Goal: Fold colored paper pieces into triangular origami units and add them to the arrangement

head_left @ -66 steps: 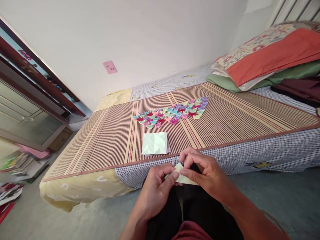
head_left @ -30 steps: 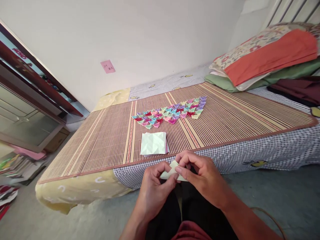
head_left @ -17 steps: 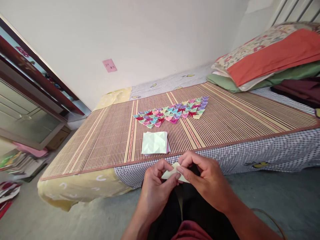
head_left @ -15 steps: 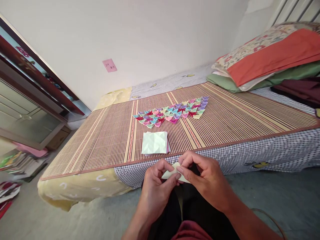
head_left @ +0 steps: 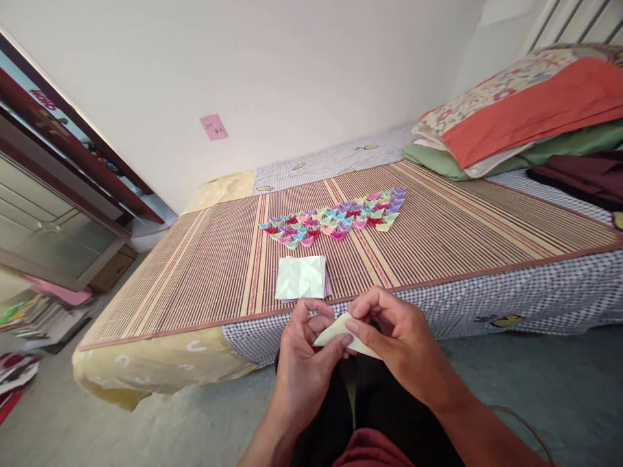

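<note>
Left hand (head_left: 305, 366) and right hand (head_left: 406, 347) are clamping folded paper (head_left: 335, 329) in their fingers (head_left: 335, 350), its long axis running crosswise between them, neither lying clearly nearer.

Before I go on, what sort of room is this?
Probably a bedroom: a striped bamboo-style mat lies over a checked bedsheet that hangs past the edge, and floral-and-orange bedding is piled at the right.

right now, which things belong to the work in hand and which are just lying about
Seem to belong:
pale folded paper, held by the left hand and right hand
creased paper stack on the mat
small folded papers in rows

Probably just lying about:
orange floral bedding
maroon cloth
green cloth
</note>
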Demonstrator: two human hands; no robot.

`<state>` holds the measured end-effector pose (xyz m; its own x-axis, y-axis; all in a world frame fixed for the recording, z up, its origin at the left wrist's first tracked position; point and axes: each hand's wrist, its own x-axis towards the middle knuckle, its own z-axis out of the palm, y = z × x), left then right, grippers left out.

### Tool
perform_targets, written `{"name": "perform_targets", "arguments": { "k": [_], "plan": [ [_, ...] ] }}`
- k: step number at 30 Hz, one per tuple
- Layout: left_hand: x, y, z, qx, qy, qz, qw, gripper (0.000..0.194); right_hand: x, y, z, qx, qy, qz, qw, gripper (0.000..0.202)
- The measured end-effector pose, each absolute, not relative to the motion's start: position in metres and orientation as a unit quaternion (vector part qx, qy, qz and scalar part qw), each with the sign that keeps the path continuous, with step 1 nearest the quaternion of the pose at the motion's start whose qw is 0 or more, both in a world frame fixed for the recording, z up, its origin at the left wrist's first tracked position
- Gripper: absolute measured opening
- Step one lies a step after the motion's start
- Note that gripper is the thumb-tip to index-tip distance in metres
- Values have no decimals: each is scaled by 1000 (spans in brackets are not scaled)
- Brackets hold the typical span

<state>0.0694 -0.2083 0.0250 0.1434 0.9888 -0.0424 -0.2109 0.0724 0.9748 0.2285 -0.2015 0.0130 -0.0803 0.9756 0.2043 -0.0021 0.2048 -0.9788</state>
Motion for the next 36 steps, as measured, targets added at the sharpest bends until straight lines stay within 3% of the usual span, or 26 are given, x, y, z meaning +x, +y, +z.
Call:
{"name": "perform_targets", "arguments": {
  "k": [4,7,13,20,28,33,36],
  "plan": [
    [70,-207,26,467,435,497,588,45,228,-197,14,-427,-550,500,515,23],
    [69,-205,24,454,447,510,578,58,227,-196,15,-434,-546,469,541,20],
    [63,-205,15,420,450,494,614,26,226,-199,17,-460,-537,409,577,17],
    [56,-204,17,452,430,475,621,26,228,-195,16,-452,-535,428,571,16],
    [56,-199,24,497,457,433,598,30,229,-189,14,-425,-568,496,500,16],
    [57,-198,14,422,464,489,606,27,236,-186,5,-402,-535,554,495,36],
    [59,-196,11,354,454,512,637,27,233,-190,3,-417,-566,540,462,28]
  ]
}}
